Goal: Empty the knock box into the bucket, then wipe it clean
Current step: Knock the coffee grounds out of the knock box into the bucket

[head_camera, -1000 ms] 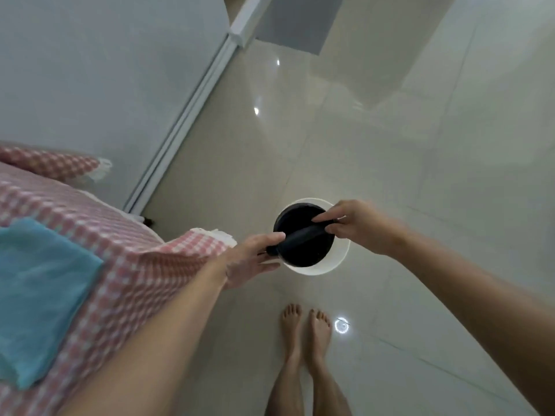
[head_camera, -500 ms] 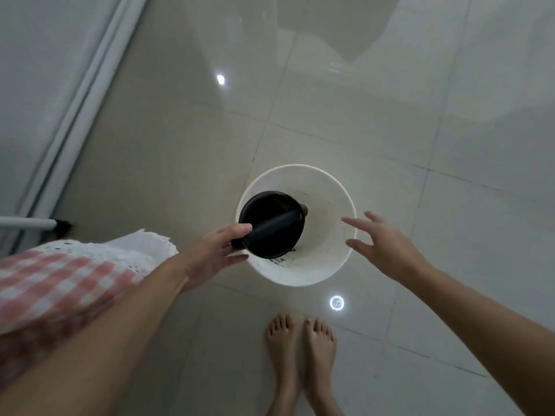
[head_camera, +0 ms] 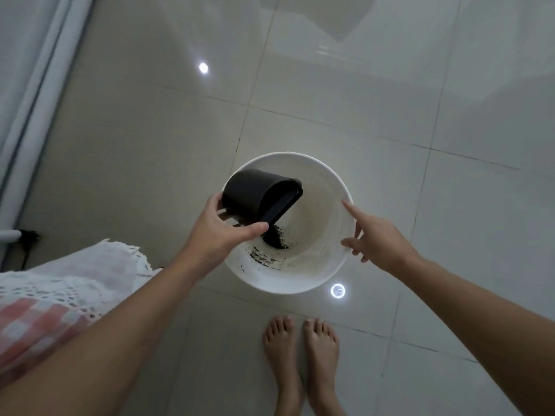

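The left hand [head_camera: 220,232] is clenched around the black knock box [head_camera: 258,196], thumb along the near side and fingers wrapped behind its base, tipping it so the mouth faces down and to the right. The knock box sits in the middle of the frame, held over the left half of the white bucket [head_camera: 303,283], which stands on the tiled floor [head_camera: 330,100]. Dark coffee grounds [head_camera: 274,240] spill from the mouth and lie in a small heap and scatter on the bucket's lower inside wall. The right hand [head_camera: 377,238] grasps nothing: its fingers are spread, one fingertip at or just above the bucket's right rim, though contact cannot be confirmed.

To do this step well, the mouth should stay inside the rim line so nothing lands on the floor, and the tilt probably needs to go steeper, with a shake or tap, to free grounds clinging inside. Steadying the bucket with the free hand would help, since it looks light.

The inside of the knock box is hidden, so how much remains is unclear. Its knock bar shows only as a dark strip across the mouth. At lower left a checked cloth with a lace edge [head_camera: 60,295] is cut off by the frame, and no wiping cloth is visible.
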